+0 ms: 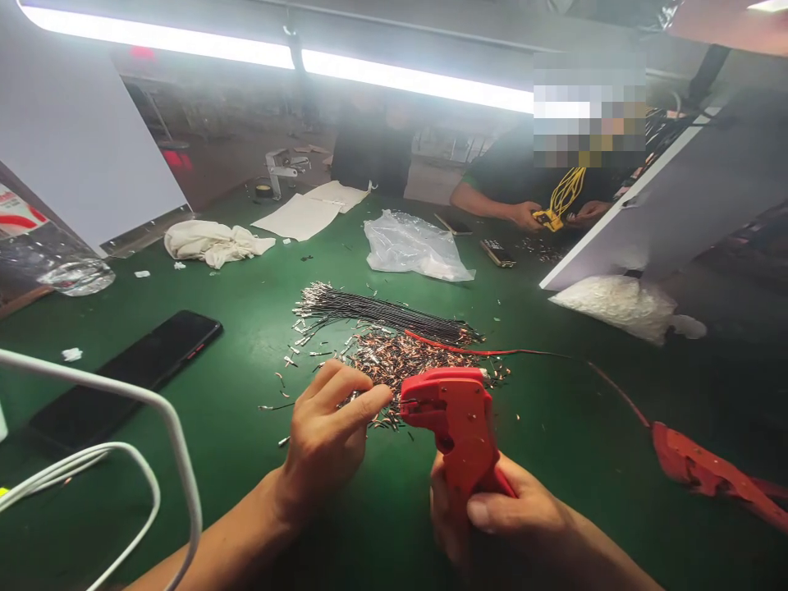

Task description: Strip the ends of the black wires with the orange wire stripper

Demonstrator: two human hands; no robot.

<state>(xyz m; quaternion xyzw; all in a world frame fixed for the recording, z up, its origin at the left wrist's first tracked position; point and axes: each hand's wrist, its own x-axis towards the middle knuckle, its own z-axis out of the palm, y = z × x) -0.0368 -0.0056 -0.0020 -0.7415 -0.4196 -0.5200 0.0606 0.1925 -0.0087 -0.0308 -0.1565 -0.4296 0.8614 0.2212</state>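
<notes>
1. Head view, hands: two. The left hand (332,419) has its thumb and fingertips closed on a thin black wire (414,402). The right hand (517,502) is wrapped around the handle of one red hand tool (461,410).
2. Wire position: at the mouth of the held tool, just beside the left fingertips, above the green table (258,328).
3. Tools: two red units. The second red tool (702,464) lies at the right, near a thin red strip (523,353) that runs to the wires.
4. Wire stock: one bundle of black wires (387,312), too many to count, silver-coloured ends at left. One heap of copper and black clippings (394,361) lies directly below it, uncounted.
5. Containers: three. One bag of white pieces (616,302) at right, filled with small parts; one clear plastic bag (412,246) at centre, contents indistinct; one clear bottle (74,263) at left, contents indistinct.
6. Other items: one large black phone (129,377), one crumpled white cloth (213,244), white paper (301,215), one white cable (153,402).
7. Co-worker: two hands (526,215) at upper right, one gripping a yellow tool (547,219) beneath yellow wires (566,193).
</notes>
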